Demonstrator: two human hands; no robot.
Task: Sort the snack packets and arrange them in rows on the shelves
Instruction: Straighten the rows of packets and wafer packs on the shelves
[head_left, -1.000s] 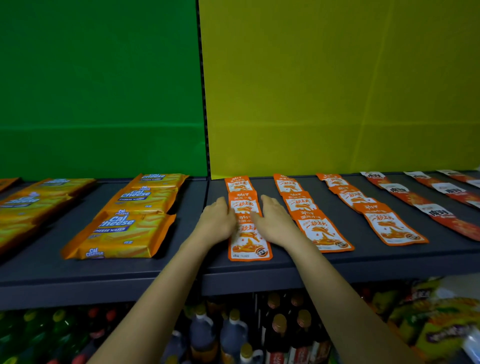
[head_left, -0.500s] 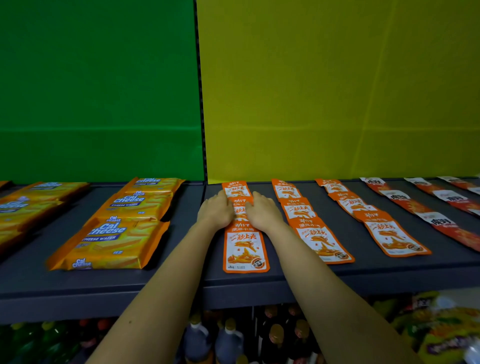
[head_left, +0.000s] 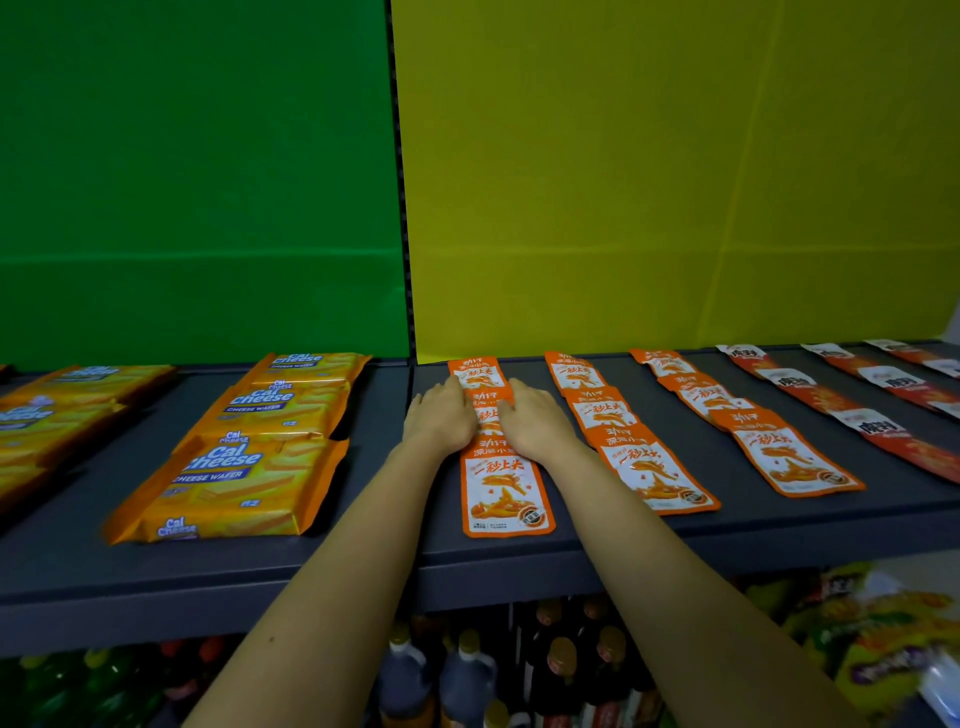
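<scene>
On the dark shelf (head_left: 571, 556) lies a row of orange snack packets running front to back; its front packet (head_left: 505, 493) is near the shelf edge. My left hand (head_left: 439, 418) and my right hand (head_left: 535, 421) press flat on either side of the middle packet (head_left: 488, 413) of that row, fingers together, squeezing it between them. The back packet (head_left: 477, 371) shows just beyond my fingertips. Two more rows of the same orange packets (head_left: 652, 470) (head_left: 789, 457) lie to the right.
Yellow Cal Cheese wafer packs (head_left: 228, 483) lie in rows on the left shelf section. Red and white packets (head_left: 878, 431) fill rows at far right. Green and yellow back panels rise behind. Bottles (head_left: 462, 680) and bright bags (head_left: 893, 644) sit on the shelf below.
Both hands have slid away from me along the left orange row, from its front packet up to the middle one. The front packet now lies uncovered.
</scene>
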